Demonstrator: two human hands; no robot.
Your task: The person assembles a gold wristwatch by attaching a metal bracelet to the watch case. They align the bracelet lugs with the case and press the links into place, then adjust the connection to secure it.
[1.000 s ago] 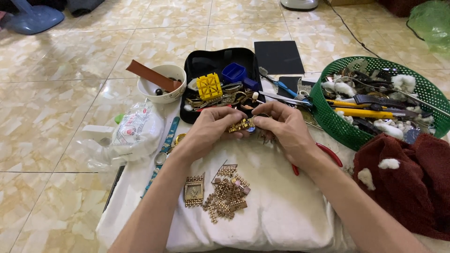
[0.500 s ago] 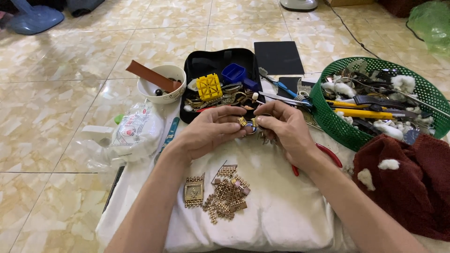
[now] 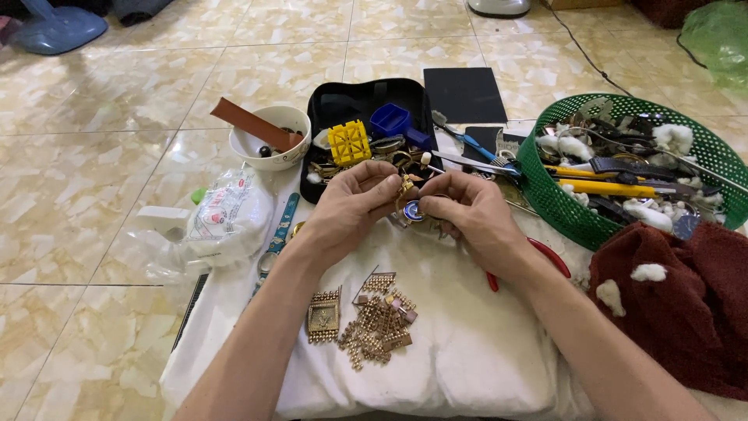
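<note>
Both hands meet above a white cloth [image 3: 467, 351], pinching one small gold watch with a blue face [image 3: 411, 209]. Left hand [image 3: 351, 204] curls its fingertips shut on the watch's left side; right hand [image 3: 471, 214] grips the right side. It looks light, hard, slippery and delicate, best held by its edges. Nearer the person lie gold bracelet links [image 3: 378, 323]. Beyond the hands sits a black tool case [image 3: 343, 105] with a yellow block [image 3: 348, 142], left a white bowl [image 3: 269, 144], right a green basket [image 3: 545, 195] of tools.
</note>
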